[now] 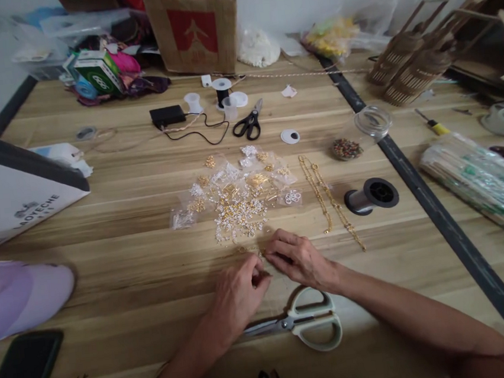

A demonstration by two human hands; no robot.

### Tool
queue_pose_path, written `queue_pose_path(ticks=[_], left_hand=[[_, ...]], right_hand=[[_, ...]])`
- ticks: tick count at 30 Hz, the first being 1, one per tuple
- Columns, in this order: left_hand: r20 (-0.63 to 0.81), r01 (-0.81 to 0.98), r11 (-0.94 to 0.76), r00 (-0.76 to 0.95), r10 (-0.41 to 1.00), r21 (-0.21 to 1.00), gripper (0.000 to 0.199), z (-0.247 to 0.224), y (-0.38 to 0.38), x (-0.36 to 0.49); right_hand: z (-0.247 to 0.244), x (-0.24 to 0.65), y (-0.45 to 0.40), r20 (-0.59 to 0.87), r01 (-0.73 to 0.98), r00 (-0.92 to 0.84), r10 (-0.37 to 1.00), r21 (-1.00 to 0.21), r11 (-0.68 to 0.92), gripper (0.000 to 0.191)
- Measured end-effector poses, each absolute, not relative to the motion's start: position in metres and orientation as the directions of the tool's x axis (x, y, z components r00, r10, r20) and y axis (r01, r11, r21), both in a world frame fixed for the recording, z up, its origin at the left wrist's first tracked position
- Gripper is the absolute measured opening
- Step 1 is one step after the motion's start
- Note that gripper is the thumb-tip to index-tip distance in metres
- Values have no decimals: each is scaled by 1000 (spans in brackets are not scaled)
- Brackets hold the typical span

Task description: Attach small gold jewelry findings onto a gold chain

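Close together in the middle of the table, my left hand (pixel 241 288) and my right hand (pixel 296 258) both have their fingers pinched. Something tiny and gold-coloured shows between the fingertips, too small to name. Just beyond them lies a loose pile of small clear and gold beads (pixel 239 214). Small plastic bags of gold and silver findings (pixel 258 181) lie around the back of the pile. Right of the pile, two gold chains (pixel 331 202) are laid out lengthwise. White-handled scissors (pixel 313 320) rest below my hands, their blades partly behind my left forearm.
A wire spool (pixel 371 195) and a tipped clear jar of mixed beads (pixel 348 147) are at right. Black-handled scissors (pixel 248 124) and a black adapter (pixel 167 115) lie farther back. A paper bag (pixel 192 31) stands by the wall. A phone (pixel 25 377) lies at near left.
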State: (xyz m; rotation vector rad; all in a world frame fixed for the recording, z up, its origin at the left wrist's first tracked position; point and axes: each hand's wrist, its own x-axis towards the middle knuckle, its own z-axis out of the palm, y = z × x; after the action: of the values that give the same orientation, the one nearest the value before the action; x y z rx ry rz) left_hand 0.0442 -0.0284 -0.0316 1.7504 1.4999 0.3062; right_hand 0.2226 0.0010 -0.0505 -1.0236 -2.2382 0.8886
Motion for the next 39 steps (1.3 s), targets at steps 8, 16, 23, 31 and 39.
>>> queue_pose_path(ticks=[8, 16, 23, 31, 39], left_hand=[[-301, 793, -80, 320, 898, 605, 4, -24, -26, 37], [-170, 730, -60, 237, 956, 681, 6, -17, -18, 37], [-90, 610, -76, 237, 967, 788, 16, -26, -11, 50], [-11, 400, -50, 149, 989, 915, 17, -42, -18, 55], [-31, 387, -14, 110, 993, 922, 11, -48, -21, 50]], right_hand=[[-52, 223, 0, 239, 435, -594, 768, -707, 557, 12], [-51, 223, 0, 247, 411, -568, 785, -742, 530, 12], [-50, 220, 0, 234, 388, -501, 833, -800, 458, 10], [-50, 218, -1, 237, 380, -487, 841, -810, 448, 9], [-34, 233, 12, 177, 516, -542, 821, -701, 492, 8]])
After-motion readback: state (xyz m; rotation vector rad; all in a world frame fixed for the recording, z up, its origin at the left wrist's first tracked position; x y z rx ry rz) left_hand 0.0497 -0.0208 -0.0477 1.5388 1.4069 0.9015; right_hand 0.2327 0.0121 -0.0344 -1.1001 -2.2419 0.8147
